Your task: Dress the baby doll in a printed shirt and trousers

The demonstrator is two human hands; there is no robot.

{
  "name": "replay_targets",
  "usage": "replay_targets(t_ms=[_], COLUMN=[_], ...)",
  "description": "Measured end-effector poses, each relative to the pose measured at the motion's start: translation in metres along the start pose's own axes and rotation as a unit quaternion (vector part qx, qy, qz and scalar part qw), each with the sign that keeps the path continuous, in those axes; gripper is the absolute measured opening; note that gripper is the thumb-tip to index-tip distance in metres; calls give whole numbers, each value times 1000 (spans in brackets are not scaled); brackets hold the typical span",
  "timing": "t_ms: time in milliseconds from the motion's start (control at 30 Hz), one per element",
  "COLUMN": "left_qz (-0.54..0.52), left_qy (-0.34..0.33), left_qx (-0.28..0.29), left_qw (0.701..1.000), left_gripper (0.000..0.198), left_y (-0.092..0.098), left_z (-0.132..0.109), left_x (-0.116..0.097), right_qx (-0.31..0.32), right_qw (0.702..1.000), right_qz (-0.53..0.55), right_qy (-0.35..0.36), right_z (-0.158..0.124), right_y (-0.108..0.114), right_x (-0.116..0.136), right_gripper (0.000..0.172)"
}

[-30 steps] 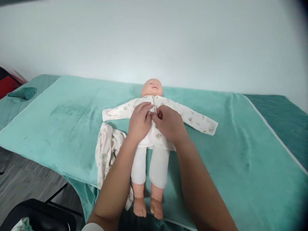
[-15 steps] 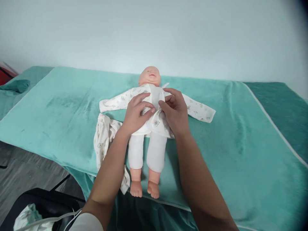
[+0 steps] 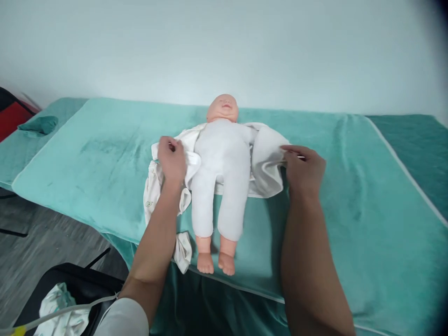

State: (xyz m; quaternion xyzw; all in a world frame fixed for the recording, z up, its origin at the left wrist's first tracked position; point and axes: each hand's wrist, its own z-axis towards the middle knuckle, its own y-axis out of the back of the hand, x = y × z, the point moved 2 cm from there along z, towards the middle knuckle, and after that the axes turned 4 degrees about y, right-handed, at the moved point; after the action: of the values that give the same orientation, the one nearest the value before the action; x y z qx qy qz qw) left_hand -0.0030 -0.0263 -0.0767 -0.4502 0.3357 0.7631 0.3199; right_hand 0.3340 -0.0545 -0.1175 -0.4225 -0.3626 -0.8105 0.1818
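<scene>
A baby doll (image 3: 222,154) with a white cloth body lies face up, head toward the wall and bare feet toward me. Its printed white jacket (image 3: 268,156) is spread open on both sides of the torso. My left hand (image 3: 172,156) is closed on the jacket's left front panel. On the other side, my right hand (image 3: 301,163) pinches the edge of the right panel. Printed white trousers (image 3: 153,186) lie crumpled beside the doll, partly behind my left forearm.
The doll rests on a padded bed with a green cover (image 3: 115,163). A pale wall stands behind it. At the lower left, a black chair (image 3: 73,275) holds a bundled printed cloth (image 3: 63,310). A red object (image 3: 14,119) sits at the far left.
Both hands have moved apart from the doll's chest, outward to either side. The jacket's front has opened, and the white torso now shows. The view has shifted slightly.
</scene>
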Motion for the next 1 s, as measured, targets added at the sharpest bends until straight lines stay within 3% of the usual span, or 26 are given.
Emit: replay_targets(t_ms=[100,167,233,333,433,500,533,600,667,700,767,867,933,1000], left_qz=[69,160,259,330,262,171,120,15,-72,-97,-105,-79,-70,-73], left_qy=[-22,-79,-96,10,75,81,80,72,54,40,-18,-133,-171,-170], left_qx=[-24,13,45,63,65,21,-8,-43,0,42,112,149,157,154], left_qw=[997,984,960,942,960,982,989,996,996,994,988,977,970,971], left_gripper=[20,24,35,56,40,28,25,25,25,24,24,30,32,29], left_y=[36,61,85,119,142,150,151,147,134,125,111,99,96,91], left_z=[-2,-22,-51,-86,-99,-98,-97,-99,-105,-108,-114,-115,-112,-106], left_x=[4,5,9,25,37,31,24,0,-33,-51,-85,-121,-123,-107], right_qx=[-75,-113,-110,-58,26,120,178,312,415,434,405,266,154,-3], right_qw=[997,988,971,954,950,938,925,884,831,815,826,886,915,936], right_qz=[-26,2,43,89,135,183,207,255,313,340,369,362,340,296], right_qy=[14,107,209,279,281,270,263,237,198,176,131,111,153,190], right_z=[-4,-17,-36,-71,-109,-133,-145,-169,-188,-195,-199,-180,-151,-116], right_y=[14,15,11,5,6,8,9,7,3,2,3,25,57,99], right_x=[-11,0,18,43,65,83,94,118,142,153,166,171,167,154], right_gripper=[38,39,34,22,17,18,25,64,109,122,121,76,45,32])
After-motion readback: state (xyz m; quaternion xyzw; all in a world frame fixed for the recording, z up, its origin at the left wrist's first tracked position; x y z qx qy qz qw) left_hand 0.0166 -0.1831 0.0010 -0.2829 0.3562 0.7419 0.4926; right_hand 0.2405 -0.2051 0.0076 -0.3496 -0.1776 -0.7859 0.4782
